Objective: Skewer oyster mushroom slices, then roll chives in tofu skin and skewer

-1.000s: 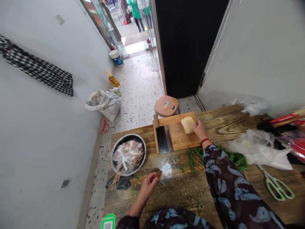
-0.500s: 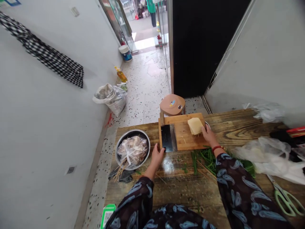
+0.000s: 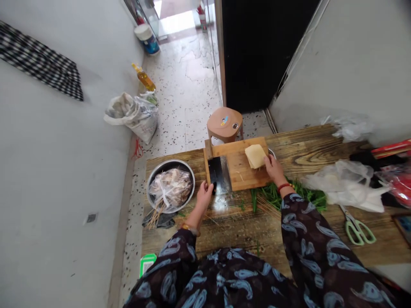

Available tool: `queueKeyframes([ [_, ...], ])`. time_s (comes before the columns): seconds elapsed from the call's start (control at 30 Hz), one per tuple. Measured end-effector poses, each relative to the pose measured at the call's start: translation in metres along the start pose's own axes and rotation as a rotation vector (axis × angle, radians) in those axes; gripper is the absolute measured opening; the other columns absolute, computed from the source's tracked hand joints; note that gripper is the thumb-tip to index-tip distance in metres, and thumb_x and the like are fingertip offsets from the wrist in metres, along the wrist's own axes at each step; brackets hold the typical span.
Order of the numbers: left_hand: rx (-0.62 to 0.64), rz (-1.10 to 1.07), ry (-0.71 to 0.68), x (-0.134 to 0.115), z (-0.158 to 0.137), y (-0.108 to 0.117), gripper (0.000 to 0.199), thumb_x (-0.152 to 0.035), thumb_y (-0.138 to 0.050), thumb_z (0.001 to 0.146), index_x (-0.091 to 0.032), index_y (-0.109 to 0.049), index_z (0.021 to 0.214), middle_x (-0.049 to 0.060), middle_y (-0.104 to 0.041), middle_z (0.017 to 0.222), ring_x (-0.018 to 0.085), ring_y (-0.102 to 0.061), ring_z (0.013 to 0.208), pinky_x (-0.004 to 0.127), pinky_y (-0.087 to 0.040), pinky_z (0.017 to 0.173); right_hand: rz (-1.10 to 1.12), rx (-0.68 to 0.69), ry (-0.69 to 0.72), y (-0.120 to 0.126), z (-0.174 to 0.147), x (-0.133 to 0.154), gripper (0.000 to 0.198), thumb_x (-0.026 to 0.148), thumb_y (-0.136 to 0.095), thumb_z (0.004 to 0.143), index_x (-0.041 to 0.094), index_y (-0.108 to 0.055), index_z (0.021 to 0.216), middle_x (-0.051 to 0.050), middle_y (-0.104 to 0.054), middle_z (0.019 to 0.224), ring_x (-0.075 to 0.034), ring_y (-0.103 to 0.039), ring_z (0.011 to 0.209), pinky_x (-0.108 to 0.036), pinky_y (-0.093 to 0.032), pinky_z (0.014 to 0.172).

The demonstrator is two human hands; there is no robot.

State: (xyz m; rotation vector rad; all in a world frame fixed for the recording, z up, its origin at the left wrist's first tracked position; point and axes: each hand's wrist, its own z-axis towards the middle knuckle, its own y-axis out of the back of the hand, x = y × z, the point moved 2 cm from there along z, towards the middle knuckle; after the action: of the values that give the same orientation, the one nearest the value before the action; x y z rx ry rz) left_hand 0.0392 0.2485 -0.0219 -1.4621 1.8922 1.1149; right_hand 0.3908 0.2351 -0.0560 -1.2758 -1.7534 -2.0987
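A wooden cutting board [image 3: 239,171] lies near the table's far edge. My left hand [image 3: 203,197] grips its near left corner, thumb by the corner of the cleaver blade. The cleaver [image 3: 220,175] rests flat on the board's left part, its wooden handle pointing away from me. My right hand [image 3: 275,170] is closed around the board's right edge, some fingers hidden. Just beside those fingertips, a stack of thin pale-yellow square sheets [image 3: 255,156] sits on the board. Long green leaves [image 3: 282,194] and thin wooden skewers [image 3: 267,206] lie below the board.
Left of the board, a metal bowl [image 3: 192,182] holds a bagged bundle of skewered food [image 3: 171,186]. Green-handled scissors [image 3: 358,229] and plastic bags [image 3: 348,179] lie to the right. Beyond the table stands a tan stool [image 3: 224,122]; a sack [image 3: 133,115] leans by the left wall.
The view has tipped downward, showing more of the table's near side. Both hands remain at the board's edges, the left fingers slightly closer in. The board, cleaver and sheets keep their arrangement.
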Motion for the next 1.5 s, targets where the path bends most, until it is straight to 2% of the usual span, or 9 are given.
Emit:
queueKeyframes([
  [0.17, 0.017, -0.02, 0.024, 0.019, -0.034, 0.015, 0.054, -0.037, -0.071, 0.075, -0.017, -0.053, 0.121, 0.015, -0.061, 0.125, 0.026, -0.055, 0.12, 0.039, -0.038, 0.105, -0.019, 0.079, -0.056, 0.006, -0.038, 0.001, 0.057, 0.052, -0.034, 0.092, 0.012, -0.053, 0.128, -0.017, -0.066, 0.113, -0.029, -0.063, 0.098, -0.04, -0.048, 0.082],
  [0.3, 0.042, -0.053, 0.055, 0.036, -0.057, 0.021, 0.053, -0.036, -0.072, 0.074, -0.017, -0.053, 0.12, 0.016, -0.06, 0.127, 0.026, -0.057, 0.118, 0.039, -0.04, 0.104, -0.038, 0.132, -0.057, 0.01, -0.054, 0.002, 0.053, 0.051, -0.035, 0.092, 0.013, -0.059, 0.12, -0.016, -0.068, 0.109, -0.027, -0.064, 0.094, -0.037, -0.048, 0.08],
  [0.43, 0.054, -0.104, 0.097, 0.043, -0.066, 0.024, 0.056, -0.034, -0.072, 0.074, -0.016, -0.051, 0.122, 0.018, -0.056, 0.131, 0.025, -0.056, 0.119, 0.037, -0.04, 0.105, -0.078, 0.167, -0.047, 0.01, -0.051, 0.008, 0.05, 0.052, -0.038, 0.091, 0.014, -0.066, 0.109, -0.015, -0.07, 0.101, -0.026, -0.064, 0.093, -0.035, -0.047, 0.08],
  [0.6, 0.034, -0.123, 0.133, 0.044, -0.065, 0.029, 0.06, -0.037, -0.072, 0.074, -0.016, -0.049, 0.125, 0.019, -0.056, 0.13, 0.025, -0.057, 0.118, 0.037, -0.04, 0.104, -0.157, 0.131, -0.041, 0.004, -0.041, 0.023, 0.048, 0.053, -0.049, 0.084, 0.012, -0.068, 0.101, -0.02, -0.062, 0.118, -0.03, -0.056, 0.109, -0.039, -0.042, 0.091],
  [0.7, 0.019, -0.119, 0.127, 0.046, -0.069, 0.034, 0.061, -0.036, -0.073, 0.073, -0.015, -0.05, 0.124, 0.019, -0.058, 0.126, 0.025, -0.056, 0.117, 0.038, -0.038, 0.104, -0.184, 0.115, -0.046, -0.001, -0.042, 0.032, 0.046, 0.054, -0.053, 0.081, 0.012, -0.068, 0.093, -0.02, -0.063, 0.11, -0.03, -0.059, 0.101, -0.039, -0.044, 0.087],
  [0.83, -0.009, -0.118, 0.111, 0.053, -0.077, 0.041, 0.058, -0.036, -0.073, 0.072, -0.015, -0.052, 0.122, 0.018, -0.06, 0.122, 0.025, -0.055, 0.119, 0.039, -0.036, 0.106, -0.192, 0.076, -0.041, -0.011, -0.053, 0.046, 0.049, 0.053, -0.058, 0.078, 0.011, -0.061, 0.103, -0.018, -0.065, 0.098, -0.029, -0.061, 0.092, -0.037, -0.045, 0.08],
  [0.97, -0.047, -0.113, 0.087, 0.059, -0.081, 0.05, 0.056, -0.036, -0.074, 0.071, -0.015, -0.053, 0.118, 0.016, -0.063, 0.116, 0.024, -0.058, 0.114, 0.039, -0.038, 0.104, -0.161, 0.055, 0.028, -0.022, -0.062, 0.058, 0.05, 0.05, -0.065, 0.071, 0.014, -0.058, 0.105, -0.017, -0.063, 0.105, -0.029, -0.057, 0.102, -0.038, -0.042, 0.088],
  [1.27, -0.042, -0.132, 0.153, 0.066, -0.096, 0.073, 0.071, -0.054, -0.068, 0.071, -0.016, -0.047, 0.127, 0.02, -0.055, 0.128, 0.026, -0.058, 0.115, 0.039, -0.042, 0.099, -0.032, -0.012, -0.021, -0.003, -0.048, 0.035, 0.042, 0.054, -0.054, 0.077, 0.014, -0.063, 0.086, -0.017, -0.066, 0.095, -0.029, -0.058, 0.097, -0.04, -0.044, 0.088],
  [1.5, -0.073, -0.142, 0.109, 0.064, -0.109, 0.08, 0.073, -0.058, -0.069, 0.068, -0.016, -0.05, 0.125, 0.02, -0.059, 0.125, 0.027, -0.058, 0.114, 0.039, -0.044, 0.097, 0.127, -0.037, -0.047, -0.005, -0.068, 0.06, 0.046, 0.049, -0.068, 0.066, 0.015, -0.06, 0.096, -0.021, -0.052, 0.129, -0.032, -0.044, 0.122, -0.046, -0.034, 0.101],
])
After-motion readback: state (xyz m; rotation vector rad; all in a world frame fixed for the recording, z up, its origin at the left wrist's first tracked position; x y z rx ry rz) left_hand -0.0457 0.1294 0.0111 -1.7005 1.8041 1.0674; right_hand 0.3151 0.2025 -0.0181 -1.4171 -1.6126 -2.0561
